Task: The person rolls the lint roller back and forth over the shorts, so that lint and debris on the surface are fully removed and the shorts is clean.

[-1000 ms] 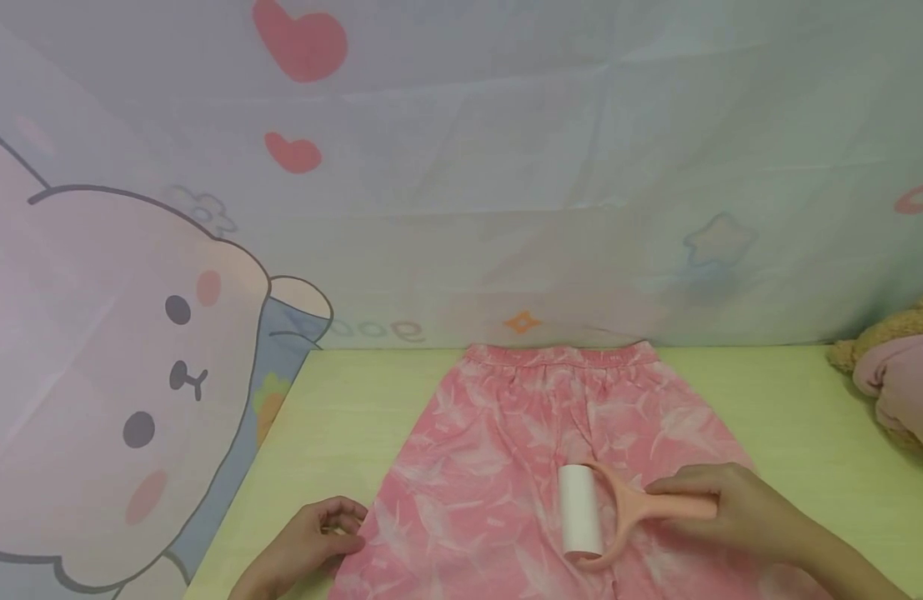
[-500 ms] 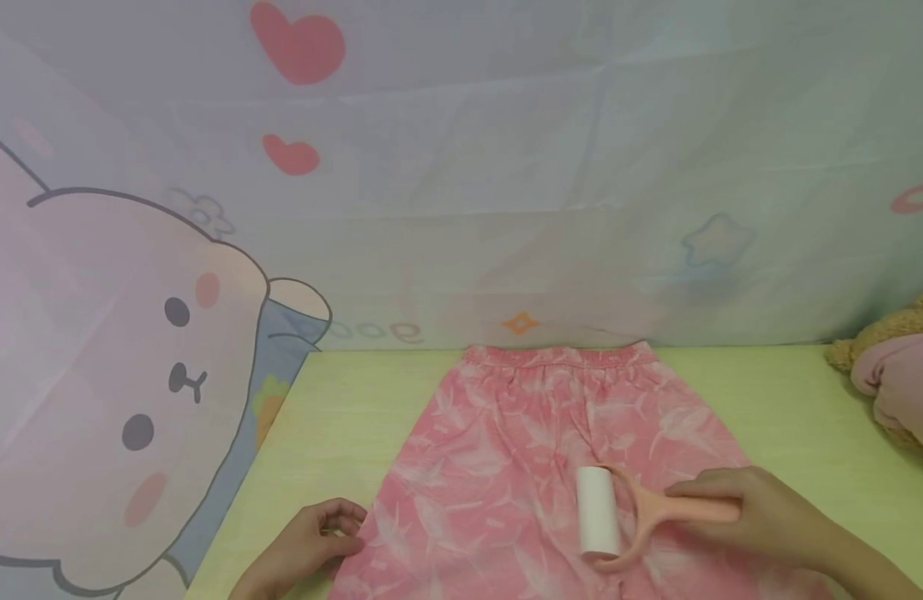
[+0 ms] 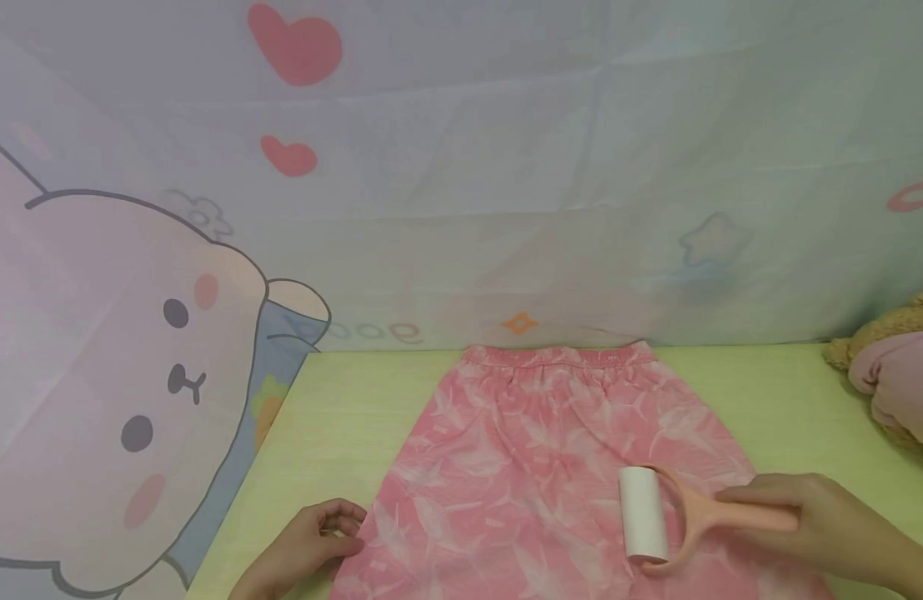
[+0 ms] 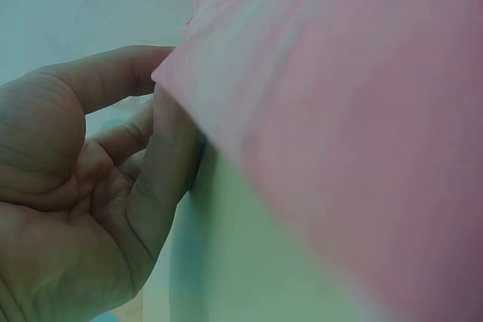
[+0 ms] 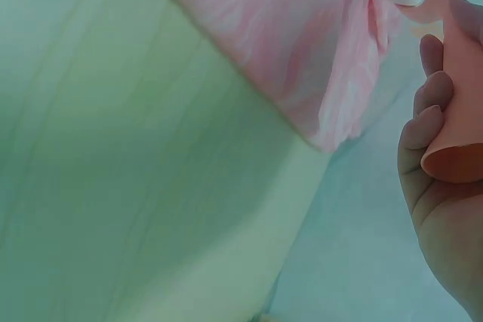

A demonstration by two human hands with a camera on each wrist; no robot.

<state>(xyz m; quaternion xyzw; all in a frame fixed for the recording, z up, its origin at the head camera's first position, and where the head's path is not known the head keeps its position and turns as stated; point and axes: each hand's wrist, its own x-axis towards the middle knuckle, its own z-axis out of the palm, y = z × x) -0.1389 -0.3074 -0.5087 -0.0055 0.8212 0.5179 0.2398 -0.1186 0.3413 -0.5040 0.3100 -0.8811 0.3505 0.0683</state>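
Note:
A pink garment (image 3: 499, 483) with a white leaf-like print and a gathered waistband lies flat; I cannot tell if it is a skirt or shorts. My left hand (image 3: 311, 537) pinches its left edge, and the left wrist view shows the cloth corner (image 4: 249, 73) between thumb and finger. My right hand (image 3: 814, 525) grips the peach handle of a lint roller (image 3: 644, 512). The roller's white cylinder rests on the right half of the garment. In the right wrist view, fingers (image 5: 430, 92) curl round the hollow handle (image 5: 464, 81).
The garment lies on a pale yellow-green table (image 3: 363, 408). Behind it hangs a printed cloth backdrop (image 3: 461, 167) with hearts and a cartoon animal. A plush toy (image 3: 900, 371) in pink clothing sits at the right edge.
My right hand has drawn the lint roller to the right across the garment, from near its middle towards its right side. The left hand has stayed in place.

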